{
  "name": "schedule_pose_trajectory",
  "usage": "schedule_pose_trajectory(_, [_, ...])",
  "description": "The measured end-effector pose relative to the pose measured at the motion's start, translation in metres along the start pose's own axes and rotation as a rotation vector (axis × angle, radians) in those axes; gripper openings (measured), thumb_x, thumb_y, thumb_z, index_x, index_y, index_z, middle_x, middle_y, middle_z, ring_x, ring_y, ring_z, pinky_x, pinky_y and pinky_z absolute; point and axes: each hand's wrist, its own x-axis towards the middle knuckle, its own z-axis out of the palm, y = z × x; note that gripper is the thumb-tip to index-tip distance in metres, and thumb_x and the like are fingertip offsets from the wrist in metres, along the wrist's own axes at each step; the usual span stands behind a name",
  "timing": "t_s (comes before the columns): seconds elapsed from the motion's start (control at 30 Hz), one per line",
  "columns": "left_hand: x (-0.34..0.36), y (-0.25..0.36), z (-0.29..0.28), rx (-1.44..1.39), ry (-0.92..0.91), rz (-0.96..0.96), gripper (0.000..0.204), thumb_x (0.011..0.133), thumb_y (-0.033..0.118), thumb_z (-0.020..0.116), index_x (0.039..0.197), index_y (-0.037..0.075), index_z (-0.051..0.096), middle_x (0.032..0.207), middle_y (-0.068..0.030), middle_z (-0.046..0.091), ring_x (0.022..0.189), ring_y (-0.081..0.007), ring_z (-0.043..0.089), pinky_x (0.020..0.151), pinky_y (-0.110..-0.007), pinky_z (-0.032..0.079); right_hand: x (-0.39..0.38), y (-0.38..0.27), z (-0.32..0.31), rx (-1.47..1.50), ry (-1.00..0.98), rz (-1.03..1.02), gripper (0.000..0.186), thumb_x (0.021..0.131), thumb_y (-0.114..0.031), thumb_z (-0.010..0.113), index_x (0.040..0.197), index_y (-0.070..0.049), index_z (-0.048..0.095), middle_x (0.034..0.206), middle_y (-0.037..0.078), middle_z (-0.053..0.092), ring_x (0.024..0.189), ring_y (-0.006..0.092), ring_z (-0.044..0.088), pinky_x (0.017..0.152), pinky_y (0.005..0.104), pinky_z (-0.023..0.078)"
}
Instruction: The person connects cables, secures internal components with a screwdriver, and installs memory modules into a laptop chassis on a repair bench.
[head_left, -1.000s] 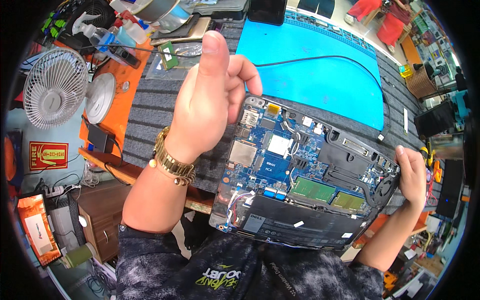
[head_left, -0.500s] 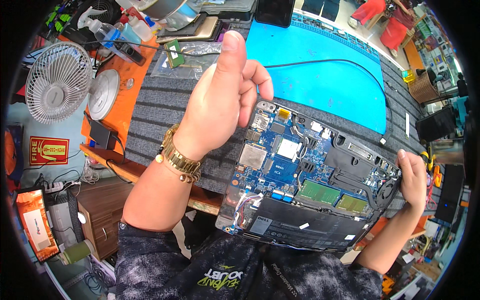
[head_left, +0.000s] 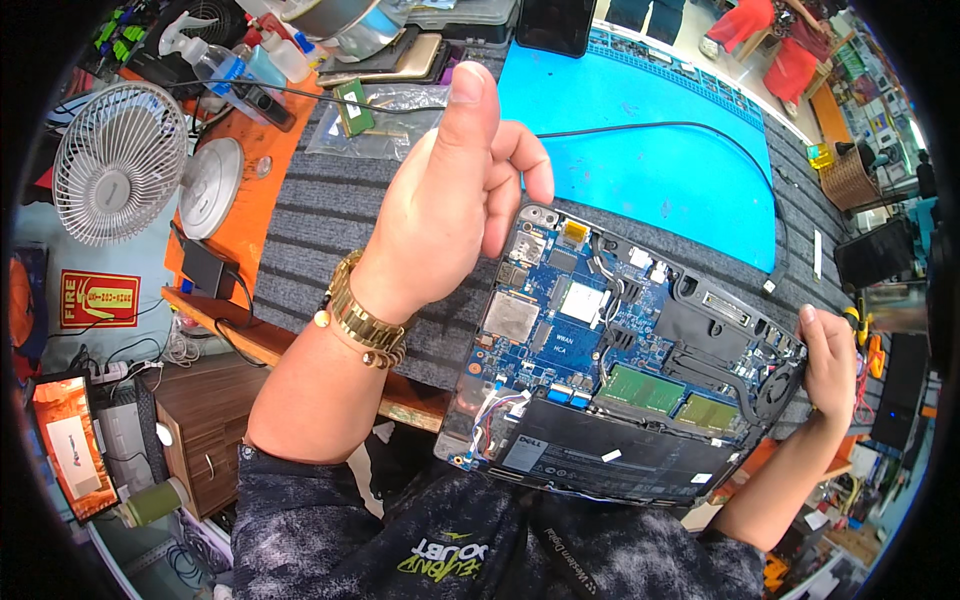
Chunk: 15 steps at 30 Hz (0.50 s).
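An opened-up laptop base [head_left: 690,300] is held up, tilted, in front of me, its insides facing me. A blue circuit board [head_left: 560,345], two green memory modules [head_left: 640,388], a black fan [head_left: 775,385] and a black battery [head_left: 590,450] show in it. My right hand [head_left: 828,365] grips its right edge, thumb on the near face, other fingers hidden behind. My left hand [head_left: 440,205] is beside the upper left corner, thumb straight up and fingers loosely bent, with nothing seen in it. Whether its fingertips touch the corner I cannot tell.
Behind lies a blue work mat [head_left: 640,150] on a grey ribbed bench cover [head_left: 310,225], crossed by a black cable. A green memory module [head_left: 352,108] rests on a clear bag. A white fan [head_left: 118,165] and a spray bottle [head_left: 215,65] stand left. People stand beyond the bench.
The view has shifted slightly. Both hands and the laptop base keep nearly the same places, with the left hand's thumb still raised.
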Motion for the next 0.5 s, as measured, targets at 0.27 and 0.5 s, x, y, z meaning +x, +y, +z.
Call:
schedule_pose_trajectory(0.27, [0.0028,-0.0018,-0.0018,0.082,-0.027,0.008,0.120,0.103,0.098,0.003,0.094,0.000,0.072,0.060,0.0026,0.055,0.044,-0.0036,0.044,0.040,-0.020,0.030,-0.0011,0.0002,0.0010,0.018,0.010,0.018,0.058,0.123,-0.033,0.058,0.076,0.000,0.048,0.068,-0.001,0.040,0.069,0.0103,0.035,0.062,0.0367,0.029])
schedule_pose_trajectory(0.5, [0.0024,-0.0030,-0.0022,0.080,-0.025,0.016,0.119,0.104,0.098,0.004,0.094,0.000,0.071,0.060,0.0028,0.055,0.044,-0.0033,0.043,0.040,-0.020,0.029,0.0002,0.0000,-0.0007,0.018,-0.008,0.012,0.058,0.123,-0.033,0.059,0.076,0.000,0.048,0.068,-0.002,0.041,0.069,0.0102,0.035,0.062,0.0366,0.028])
